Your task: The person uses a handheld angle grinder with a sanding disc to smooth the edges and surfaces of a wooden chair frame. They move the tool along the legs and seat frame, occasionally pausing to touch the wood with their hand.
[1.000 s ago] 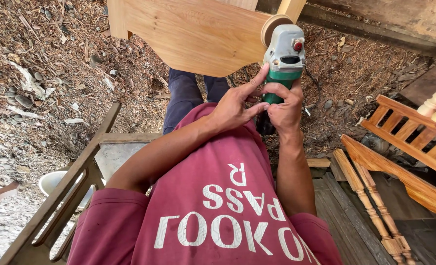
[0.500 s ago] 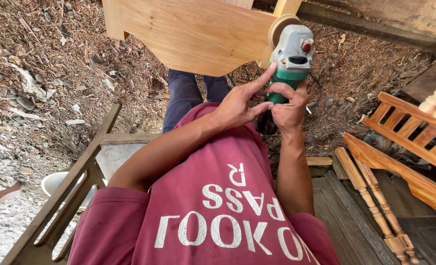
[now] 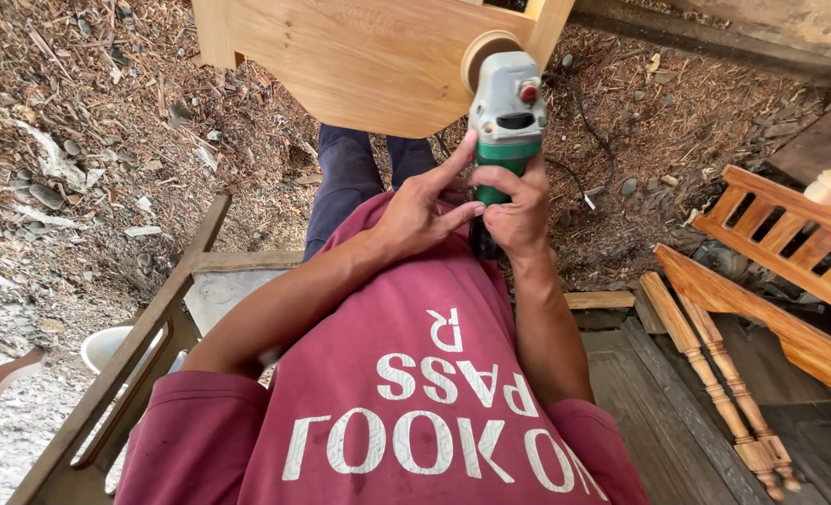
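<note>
I see the grey-and-green handheld angle grinder (image 3: 506, 117) in the upper centre of the frame, its round sanding disc set against the lower right edge of the pale, flat wooden panel (image 3: 359, 56) that fills the top centre.

Right hand (image 3: 518, 210): closed around the green grip of the grinder, just below the grey housing, fingers curled tight on it.

Left hand (image 3: 422, 210): partly open, fingers extended. The index finger reaches up to the green grip and touches its left side; the other fingertips meet the right hand. I cannot tell whether the palm bears on the tool.

Both forearms run up from the maroon short-sleeved shirt with white lettering (image 3: 406, 411) in the lower centre. Dark blue trouser legs (image 3: 345, 178) show between the shirt and the panel.

Surroundings: ground covered in wood shavings and chips (image 3: 107, 122) across the upper left. A dark wooden frame (image 3: 168, 299) lies at the lower left. An orange-brown slatted chair part (image 3: 780, 234) sits at the right edge, with two turned wooden spindles (image 3: 715, 374) below it on grey floorboards (image 3: 649, 421).
</note>
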